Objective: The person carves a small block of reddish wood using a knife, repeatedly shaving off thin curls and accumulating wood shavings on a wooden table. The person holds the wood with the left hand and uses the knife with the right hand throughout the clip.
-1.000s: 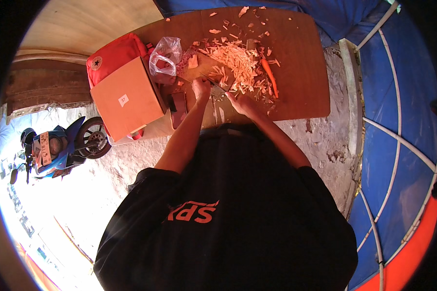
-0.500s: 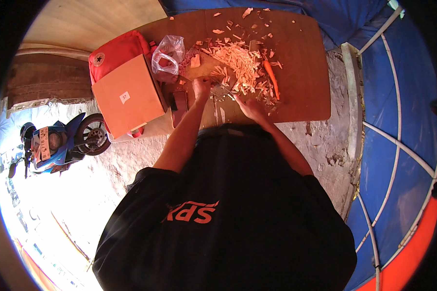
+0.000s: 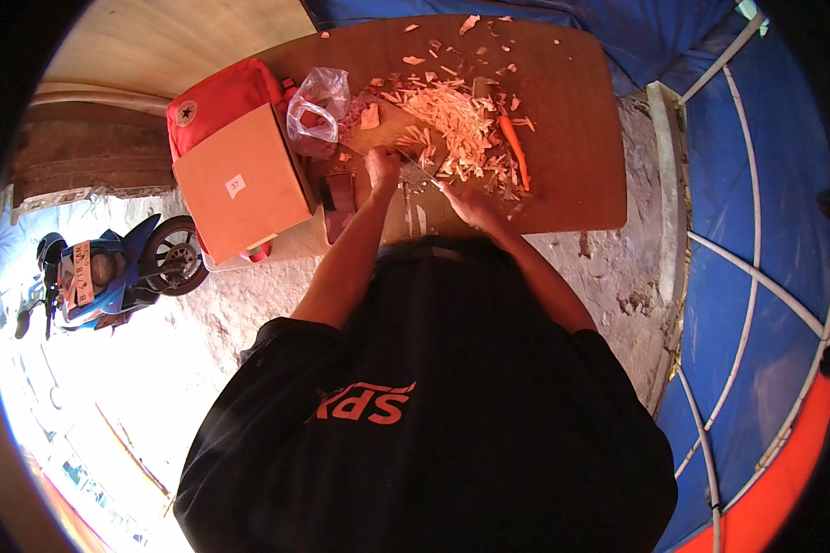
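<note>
My right hand [image 3: 463, 201] grips a knife [image 3: 424, 172] whose blade reaches toward my left hand [image 3: 383, 164]. The left hand is closed near the blade tip, on something I cannot make out. Both are at the near side of a wooden board [image 3: 387, 120]. Pale cut strips [image 3: 461, 129] lie heaped and scattered about it, with an orange carrot [image 3: 512, 143] at the heap's right. Beside my left hand are a dark phone [image 3: 339, 207], a clear plastic bag [image 3: 315, 106] and a small pale piece [image 3: 370, 116].
The brown table [image 3: 576, 157] carries a cardboard box [image 3: 240, 184] and a red backpack [image 3: 221, 92] at left. A parked motorbike [image 3: 106, 281] stands left. A blue tarpaulin [image 3: 724, 166] with white poles [image 3: 756, 275] borders the right. Pale rough ground [image 3: 609, 276] surrounds the table.
My right hand and the knife have shifted slightly right and down the picture over the last second, after the first frame. My left hand has stayed closed in nearly the same place.
</note>
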Motion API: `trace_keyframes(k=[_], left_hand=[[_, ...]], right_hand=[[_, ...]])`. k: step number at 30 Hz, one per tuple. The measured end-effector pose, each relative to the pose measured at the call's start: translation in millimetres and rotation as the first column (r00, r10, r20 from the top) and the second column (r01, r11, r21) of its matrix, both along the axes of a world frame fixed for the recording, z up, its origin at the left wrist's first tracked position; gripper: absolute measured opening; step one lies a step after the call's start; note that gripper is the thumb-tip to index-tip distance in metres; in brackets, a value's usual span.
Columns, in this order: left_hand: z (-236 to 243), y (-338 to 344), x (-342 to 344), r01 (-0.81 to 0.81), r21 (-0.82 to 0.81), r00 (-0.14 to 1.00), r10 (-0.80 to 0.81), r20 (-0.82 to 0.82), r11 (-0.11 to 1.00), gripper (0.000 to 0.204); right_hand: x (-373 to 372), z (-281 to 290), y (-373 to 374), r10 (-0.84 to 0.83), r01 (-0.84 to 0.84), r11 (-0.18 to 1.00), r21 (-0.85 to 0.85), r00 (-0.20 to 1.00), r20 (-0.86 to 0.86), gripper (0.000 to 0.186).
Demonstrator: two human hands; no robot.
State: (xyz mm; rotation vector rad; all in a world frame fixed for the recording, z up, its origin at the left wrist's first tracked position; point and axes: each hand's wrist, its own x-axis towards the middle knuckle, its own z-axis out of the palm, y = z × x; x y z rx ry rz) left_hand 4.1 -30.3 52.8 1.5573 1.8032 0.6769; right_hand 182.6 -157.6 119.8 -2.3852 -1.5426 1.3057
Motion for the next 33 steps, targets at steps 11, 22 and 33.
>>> trace_keyframes(k=[11, 22, 33], left_hand=[[-10, 7, -4, -0.021, -0.105, 0.995, 0.031, 0.094, 0.994, 0.016], [-25, 11, -20, 0.086, -0.331, 0.882, 0.082, 0.463, 0.940, 0.019], [-16, 3, -46, 0.015, -0.359, 0.717, 0.240, 0.654, 0.933, 0.017]], right_hand=[[2, -17, -21, 0.275, -0.282, 0.950, 0.137, 0.959, 0.067, 0.093], [18, 4, 13, -0.122, 0.123, 0.992, -0.030, 0.992, 0.015, 0.097], [18, -12, 16, -0.138, 0.138, 0.990, 0.007, 0.990, 0.035, 0.096]])
